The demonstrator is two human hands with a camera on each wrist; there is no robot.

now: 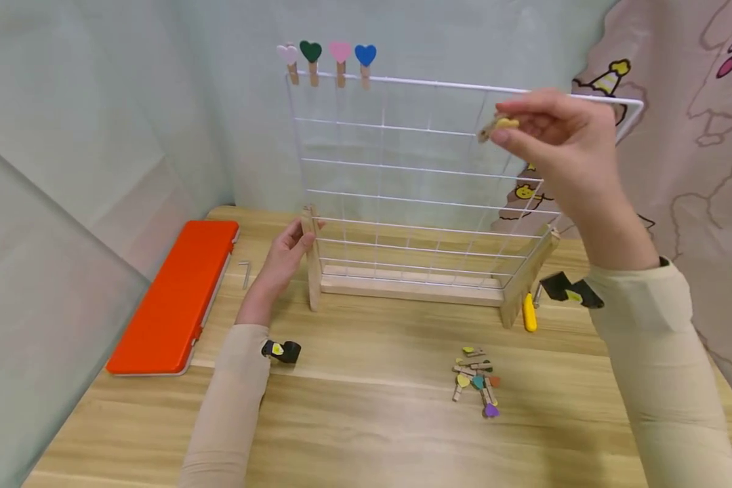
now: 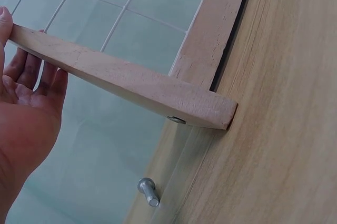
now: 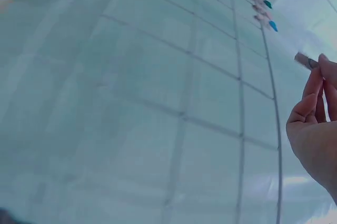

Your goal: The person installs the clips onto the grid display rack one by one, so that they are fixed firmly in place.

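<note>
High in front of the white wire grid (image 1: 427,167), my right hand (image 1: 576,142) pinches a small wooden clothespin (image 1: 505,124) with a yellow heart between thumb and fingertips. The right wrist view shows the clothespin's bare wooden end (image 3: 304,60) jutting out past the fingers. My left hand (image 1: 283,254) grips the upper part of the grid stand's left wooden post (image 1: 314,278), thumb on one side and fingers on the other. Several clothespins with hearts, white, green (image 1: 310,51), pink (image 1: 340,53) and blue (image 1: 365,55), are clipped along the left end of the grid's top wire.
A loose pile of heart clothespins (image 1: 477,381) lies on the wooden table (image 1: 366,420), right of centre. An orange case (image 1: 177,298) and a hex key (image 1: 246,274) lie at left. A yellow-handled tool (image 1: 529,313) lies beside the right post (image 1: 527,278). Behind hangs pale cloth.
</note>
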